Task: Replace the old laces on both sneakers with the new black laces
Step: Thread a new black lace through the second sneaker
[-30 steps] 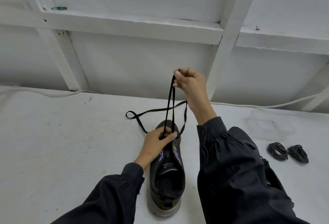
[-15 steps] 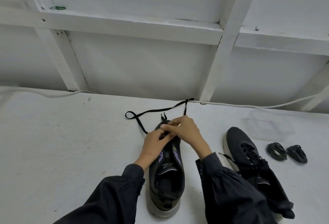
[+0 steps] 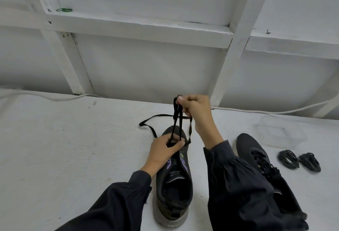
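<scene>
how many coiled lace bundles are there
2. One coiled bundle lies right of the laced sneaker; the second bundle lies just right of it. Sleeve may hide more.

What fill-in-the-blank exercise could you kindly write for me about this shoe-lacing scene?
1. The left hand grips the near sneaker while the right hand pinches a raised black ____.
2. The laced-up sneaker lies to the ____ of the gripped one.
3. Past it lie ____ coiled bundles of laces.
Missing words: lace; right; two.
</scene>
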A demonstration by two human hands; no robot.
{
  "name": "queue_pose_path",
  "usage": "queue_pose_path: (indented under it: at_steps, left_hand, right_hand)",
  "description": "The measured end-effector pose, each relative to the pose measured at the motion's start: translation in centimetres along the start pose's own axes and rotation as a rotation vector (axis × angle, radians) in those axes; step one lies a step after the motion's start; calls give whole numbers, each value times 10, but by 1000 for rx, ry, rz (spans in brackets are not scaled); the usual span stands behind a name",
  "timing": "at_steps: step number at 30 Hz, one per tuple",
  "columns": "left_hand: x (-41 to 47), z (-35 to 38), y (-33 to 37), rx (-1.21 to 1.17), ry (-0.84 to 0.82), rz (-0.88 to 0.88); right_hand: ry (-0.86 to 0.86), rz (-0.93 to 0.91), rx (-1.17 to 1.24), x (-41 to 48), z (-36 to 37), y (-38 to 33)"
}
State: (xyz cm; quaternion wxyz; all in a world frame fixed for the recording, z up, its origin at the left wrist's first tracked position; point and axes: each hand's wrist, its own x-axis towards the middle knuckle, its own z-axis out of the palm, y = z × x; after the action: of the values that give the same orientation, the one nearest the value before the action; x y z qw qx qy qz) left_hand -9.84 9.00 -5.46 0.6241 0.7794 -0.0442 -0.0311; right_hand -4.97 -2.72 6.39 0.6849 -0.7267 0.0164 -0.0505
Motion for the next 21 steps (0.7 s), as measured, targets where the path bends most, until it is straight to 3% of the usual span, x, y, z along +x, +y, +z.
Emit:
queue_pose_path:
  at_steps: [9,15,19,21]
  left_hand:
    - [1,-1,-2,27,20,-6]
    - [4,0,-7,79,-10,1]
    - [4,0,-7,88,-7,14]
    - [4,1,-6,91,-2,18]
  right_hand:
    - [165,-161,208,70,-4,-72]
    - [-42,8,244,92,-5,-16]
    - [-173,282,-362,88,-24,36]
    - [-346,411,-669,77,-34,55]
